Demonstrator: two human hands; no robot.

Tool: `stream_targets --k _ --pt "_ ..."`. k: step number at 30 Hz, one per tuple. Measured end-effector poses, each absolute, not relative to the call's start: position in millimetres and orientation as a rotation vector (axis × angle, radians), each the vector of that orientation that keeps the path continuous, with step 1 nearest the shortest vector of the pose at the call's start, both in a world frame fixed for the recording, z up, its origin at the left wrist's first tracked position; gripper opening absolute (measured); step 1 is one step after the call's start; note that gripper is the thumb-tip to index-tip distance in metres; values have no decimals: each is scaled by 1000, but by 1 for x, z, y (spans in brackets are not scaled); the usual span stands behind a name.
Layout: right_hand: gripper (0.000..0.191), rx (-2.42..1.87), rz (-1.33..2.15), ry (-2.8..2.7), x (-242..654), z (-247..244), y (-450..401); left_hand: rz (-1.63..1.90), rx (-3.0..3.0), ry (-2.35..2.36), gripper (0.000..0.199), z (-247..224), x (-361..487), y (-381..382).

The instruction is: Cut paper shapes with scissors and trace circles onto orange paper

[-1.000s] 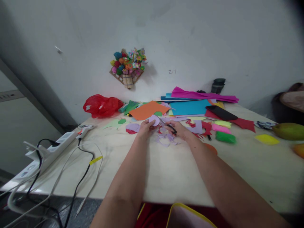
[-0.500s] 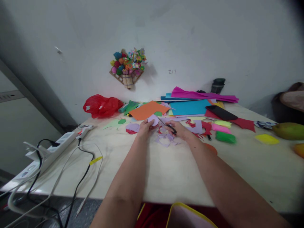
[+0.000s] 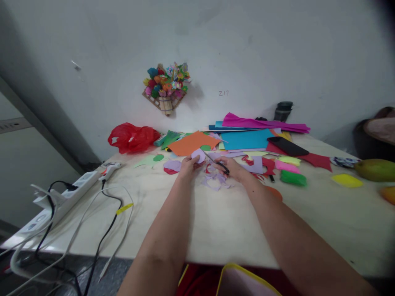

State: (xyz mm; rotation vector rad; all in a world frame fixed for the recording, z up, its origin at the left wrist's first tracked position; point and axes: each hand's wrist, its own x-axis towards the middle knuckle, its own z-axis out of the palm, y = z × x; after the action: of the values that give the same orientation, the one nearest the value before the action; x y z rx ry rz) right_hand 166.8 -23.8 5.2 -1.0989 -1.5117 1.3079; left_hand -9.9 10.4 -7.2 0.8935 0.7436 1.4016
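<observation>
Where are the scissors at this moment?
In the head view, the scissors are near the middle, in the right hand, beside the purple disc in the left hand.

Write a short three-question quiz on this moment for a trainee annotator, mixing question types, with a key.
1. Multiple choice: what does the right hand hold?
A) a shiny green packet
B) metal scissors with black handles
C) a flat black phone

2. True or false: in the picture, the crumpled, see-through red plastic bag lies to the left of the flat orange sheet.

3. Fill in: the thin, round, paper-like piece in the left hand is coloured pale ____.

Key: 1. B; 2. True; 3. purple.
</observation>
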Motion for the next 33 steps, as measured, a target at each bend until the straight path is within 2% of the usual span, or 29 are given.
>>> stream_targets --k 33 --pt "33 -1107 1331 -1555 171 3 -20 1318 955 726 19 -12 -11 13"
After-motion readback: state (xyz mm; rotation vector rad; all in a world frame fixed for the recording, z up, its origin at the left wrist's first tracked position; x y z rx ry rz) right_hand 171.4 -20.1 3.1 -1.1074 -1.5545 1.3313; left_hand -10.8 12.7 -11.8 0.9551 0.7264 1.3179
